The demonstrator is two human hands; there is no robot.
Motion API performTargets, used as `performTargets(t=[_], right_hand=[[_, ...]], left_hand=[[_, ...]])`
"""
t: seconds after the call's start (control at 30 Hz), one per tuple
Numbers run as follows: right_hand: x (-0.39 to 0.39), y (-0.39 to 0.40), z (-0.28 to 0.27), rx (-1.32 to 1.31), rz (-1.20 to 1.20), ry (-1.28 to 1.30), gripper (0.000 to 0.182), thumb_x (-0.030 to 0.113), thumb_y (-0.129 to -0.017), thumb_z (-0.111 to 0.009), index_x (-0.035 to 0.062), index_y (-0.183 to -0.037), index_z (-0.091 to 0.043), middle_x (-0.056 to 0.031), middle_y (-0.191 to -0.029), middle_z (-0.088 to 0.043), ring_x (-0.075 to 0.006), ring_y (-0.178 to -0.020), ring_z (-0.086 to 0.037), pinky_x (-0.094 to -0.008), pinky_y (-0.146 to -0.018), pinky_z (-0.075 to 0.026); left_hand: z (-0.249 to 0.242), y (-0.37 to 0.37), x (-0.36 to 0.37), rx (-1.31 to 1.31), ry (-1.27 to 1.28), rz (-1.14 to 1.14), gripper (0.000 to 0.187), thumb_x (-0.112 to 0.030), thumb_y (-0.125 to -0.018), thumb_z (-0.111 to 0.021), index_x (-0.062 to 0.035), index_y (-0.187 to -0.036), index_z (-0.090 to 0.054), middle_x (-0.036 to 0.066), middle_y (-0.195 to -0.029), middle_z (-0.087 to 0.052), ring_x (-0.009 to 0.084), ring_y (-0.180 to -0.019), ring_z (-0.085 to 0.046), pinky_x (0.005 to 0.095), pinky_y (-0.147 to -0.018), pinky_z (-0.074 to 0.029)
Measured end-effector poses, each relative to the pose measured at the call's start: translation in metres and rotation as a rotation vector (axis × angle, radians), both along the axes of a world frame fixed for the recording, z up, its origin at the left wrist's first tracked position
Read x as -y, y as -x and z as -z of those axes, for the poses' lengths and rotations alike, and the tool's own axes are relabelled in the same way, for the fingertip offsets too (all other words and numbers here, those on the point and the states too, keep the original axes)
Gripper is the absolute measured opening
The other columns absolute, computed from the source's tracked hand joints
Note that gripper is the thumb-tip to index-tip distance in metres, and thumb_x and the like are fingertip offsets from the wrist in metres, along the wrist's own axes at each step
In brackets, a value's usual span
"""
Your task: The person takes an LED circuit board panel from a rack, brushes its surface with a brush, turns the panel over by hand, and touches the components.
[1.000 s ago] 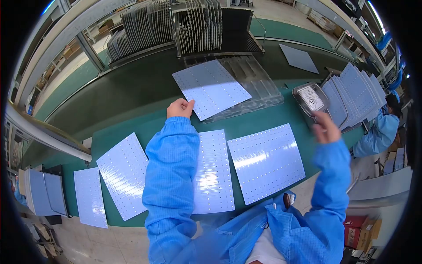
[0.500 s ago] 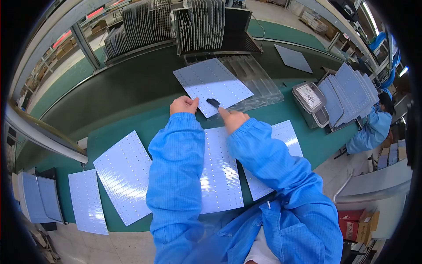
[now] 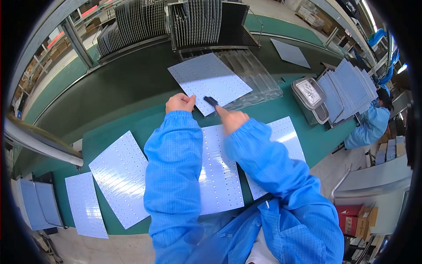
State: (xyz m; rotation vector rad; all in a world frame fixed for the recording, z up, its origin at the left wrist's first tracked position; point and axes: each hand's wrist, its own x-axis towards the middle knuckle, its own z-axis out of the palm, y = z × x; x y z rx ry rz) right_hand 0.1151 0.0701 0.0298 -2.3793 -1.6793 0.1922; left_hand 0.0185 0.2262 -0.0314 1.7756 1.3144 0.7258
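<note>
A white perforated panel lies across a clear plastic tray beyond my hands. My left hand pinches the panel's near left edge between thumb and finger. In my right hand is a small black brush, its bristle end over the panel's near corner. More perforated panels lie on the green table nearer to me: one between my forearms, one to the left, another at the far left, and one partly under my right sleeve.
Racks of upright panels stand at the back. On the right are a lidded metal container and a stack of panels. A single panel lies at the back right. A person in blue is at the far right.
The brush in my right hand has tilted and shifted slightly on the panel. My left hand still holds the edge. The whole view has moved a little.
</note>
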Motion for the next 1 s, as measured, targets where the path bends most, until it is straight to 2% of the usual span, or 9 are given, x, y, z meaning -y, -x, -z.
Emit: performTargets(t=[0.07,0.27,0.3,0.43,0.53,0.67,0.8,0.9,1.0], right_hand=[[-0.015,0.001,-0.001,-0.001,0.013,0.0,0.041,0.006,-0.079,-0.048,0.0084,-0.119,-0.052,-0.021,-0.082,-0.063,-0.037,-0.077,-0.062,-0.0463,-0.068,-0.048],[0.017,-0.007,0.02,-0.006,-0.02,-0.115,0.043,0.006,-0.079,-0.048,0.011,-0.121,-0.05,-0.0207,-0.082,-0.063,-0.0366,-0.078,-0.062,-0.0452,-0.069,-0.049],[0.002,-0.005,0.012,-0.02,-0.006,0.01,0.043,0.006,-0.08,-0.047,0.0118,-0.122,-0.05,-0.0202,-0.083,-0.063,-0.0364,-0.079,-0.062,-0.0444,-0.071,-0.049],[-0.042,0.0,-0.004,-0.015,0.044,-0.014,0.041,0.01,-0.08,-0.05,0.0119,-0.12,-0.051,-0.0201,-0.083,-0.063,-0.0362,-0.079,-0.062,-0.0449,-0.069,-0.049],[-0.024,-0.006,0.005,-0.104,0.079,0.089,0.041,0.01,-0.079,-0.051,0.0114,-0.12,-0.051,-0.0202,-0.086,-0.063,-0.0369,-0.081,-0.062,-0.0456,-0.07,-0.049],[-0.012,-0.003,0.016,-0.053,0.026,-0.005,0.041,0.01,-0.079,-0.051,0.0114,-0.12,-0.051,-0.0198,-0.086,-0.063,-0.0372,-0.082,-0.062,-0.0458,-0.071,-0.049],[-0.072,-0.007,0.004,0.032,0.033,0.019,0.042,0.01,-0.078,-0.052,0.0127,-0.12,-0.052,-0.019,-0.08,-0.063,-0.0362,-0.075,-0.063,-0.0457,-0.066,-0.049],[-0.034,-0.011,0.017,0.027,0.026,0.017,0.041,0.01,-0.078,-0.051,0.0131,-0.119,-0.053,-0.0195,-0.076,-0.063,-0.0361,-0.071,-0.063,-0.0455,-0.065,-0.049],[-0.021,-0.016,0.019,0.031,-0.022,-0.004,0.04,0.01,-0.079,-0.05,0.0134,-0.119,-0.053,-0.0202,-0.075,-0.063,-0.0365,-0.07,-0.062,-0.0453,-0.065,-0.049]], left_hand=[[0.0,0.0,0.0,-0.017,0.017,-0.009,0.027,-0.029,-0.076,-0.069,-0.0035,-0.068,-0.062,0.006,-0.062,-0.065,0.0144,-0.057,-0.063,0.0286,-0.061,-0.051],[-0.003,0.0,0.0,-0.006,0.061,0.001,0.028,-0.029,-0.076,-0.069,-0.0035,-0.068,-0.062,0.006,-0.062,-0.065,0.0138,-0.056,-0.062,0.0279,-0.06,-0.051],[-0.001,0.0,0.001,-0.014,0.061,0.001,0.028,-0.029,-0.076,-0.069,-0.0035,-0.068,-0.062,0.006,-0.062,-0.065,0.0138,-0.056,-0.062,0.0279,-0.06,-0.051],[-0.001,-0.001,0.0,-0.024,0.031,-0.003,0.028,-0.029,-0.076,-0.069,-0.0034,-0.067,-0.061,0.006,-0.061,-0.064,0.0135,-0.055,-0.062,0.0277,-0.059,-0.05],[0.0,0.0,0.002,-0.009,0.049,-0.002,0.028,-0.029,-0.076,-0.069,-0.0034,-0.067,-0.061,0.006,-0.061,-0.064,0.0136,-0.055,-0.062,0.0276,-0.058,-0.05],[0.003,0.0,-0.002,0.027,0.062,0.016,0.029,-0.029,-0.075,-0.069,-0.0035,-0.066,-0.061,0.005,-0.06,-0.064,0.0142,-0.054,-0.061,0.0279,-0.058,-0.049],[0.003,-0.001,-0.002,-0.014,0.013,-0.008,0.028,-0.029,-0.076,-0.068,-0.0035,-0.066,-0.061,0.005,-0.06,-0.064,0.0146,-0.055,-0.061,0.0282,-0.058,-0.049],[0.003,0.0,-0.002,0.002,0.051,0.005,0.028,-0.029,-0.076,-0.068,-0.0041,-0.066,-0.062,0.005,-0.061,-0.064,0.015,-0.056,-0.062,0.0284,-0.059,-0.05],[0.006,-0.002,-0.003,0.071,0.029,-0.008,0.027,-0.026,-0.078,-0.069,-0.0026,-0.067,-0.061,0.004,-0.058,-0.062,0.0091,-0.046,-0.054,0.0248,-0.045,-0.044]])
